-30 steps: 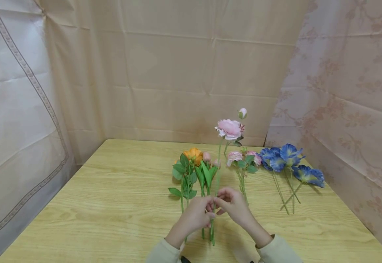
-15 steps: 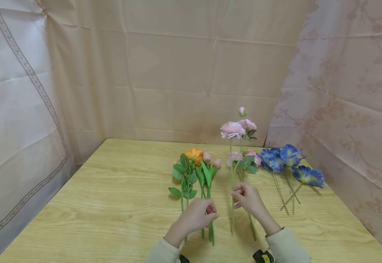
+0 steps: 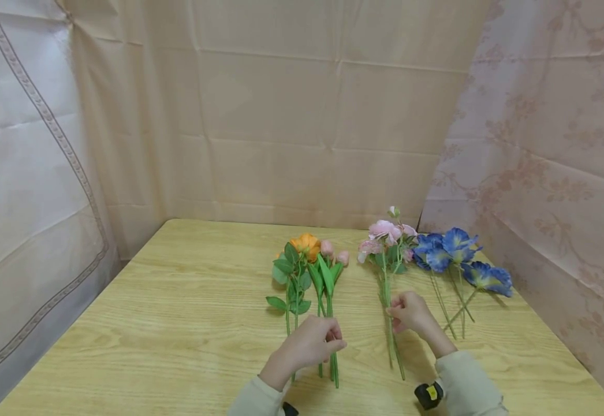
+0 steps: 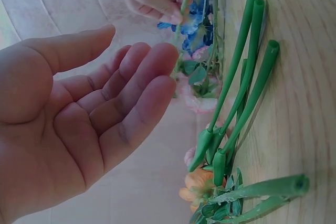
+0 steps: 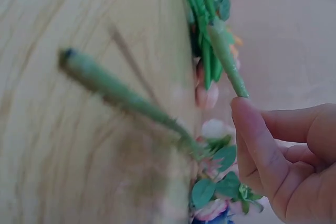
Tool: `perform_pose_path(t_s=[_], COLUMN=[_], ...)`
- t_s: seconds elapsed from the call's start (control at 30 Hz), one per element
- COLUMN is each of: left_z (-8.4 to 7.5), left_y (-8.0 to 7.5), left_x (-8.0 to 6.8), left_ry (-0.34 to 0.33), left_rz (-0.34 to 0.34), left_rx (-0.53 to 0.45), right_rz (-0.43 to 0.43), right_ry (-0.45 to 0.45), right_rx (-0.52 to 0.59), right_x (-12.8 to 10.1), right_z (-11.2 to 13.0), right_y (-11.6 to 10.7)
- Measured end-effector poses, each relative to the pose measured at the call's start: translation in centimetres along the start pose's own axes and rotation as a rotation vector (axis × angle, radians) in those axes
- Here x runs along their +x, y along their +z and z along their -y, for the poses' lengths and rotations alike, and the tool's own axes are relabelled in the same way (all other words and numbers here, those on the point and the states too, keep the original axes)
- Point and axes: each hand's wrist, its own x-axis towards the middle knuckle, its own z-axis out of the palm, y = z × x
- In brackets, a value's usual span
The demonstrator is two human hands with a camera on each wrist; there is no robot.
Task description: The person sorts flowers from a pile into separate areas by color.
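The right hand (image 3: 410,312) is held just above the wooden table (image 3: 177,323), to the right of the tulip bunch (image 3: 328,300); its fingers are curled and the stem of a pink rose (image 3: 387,231) is pinched between thumb and fingertips; in the right wrist view the thumb (image 5: 257,140) is seen extended beside the blurred green stem (image 5: 121,95), with the other fingers bent behind it. The pink rose is laid low over the table, its stem running towards the person and its blossoms resting among the other pink blooms (image 3: 369,248), right of the tulip bunch and just beside the blue flowers (image 3: 455,251).

The left hand (image 3: 309,345) is held over the lower stems of the tulip bunch, wrist bent, forearm in a pale sleeve (image 3: 252,398); in the left wrist view the palm (image 4: 68,124) is shown open, the fingers (image 4: 136,93) loosely bent and lying side by side, nothing being gripped; whether the stems (image 4: 241,87) are touched cannot be told.

An orange flower (image 3: 306,245) with leafy stems is laid to the left of the tulip bunch, touching it; the blue flowers are spread furthest right of it, near the draped cloth (image 3: 541,144).
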Motion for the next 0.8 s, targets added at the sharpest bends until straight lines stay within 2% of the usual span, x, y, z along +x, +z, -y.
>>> perform_pose_path(t_s=[0.43,0.57,0.8], left_z=[0.3,0.5,0.9], left_y=[0.1,0.1,0.1], left_x=[-0.2,-0.2,-0.2], left_ry=[0.009,0.005,0.000], left_rz=[0.011,0.001,-0.051], left_rx=[0.027,0.049,0.095], right_rz=[0.017,0.018,0.015], right_ry=[0.064,0.054,0.010], right_rx=[-0.006,-0.026,-0.126], right_x=[0.6,0.6,0.4], right_z=[-1.8,-1.8,-1.8], right_y=[0.1,0.2,-0.1])
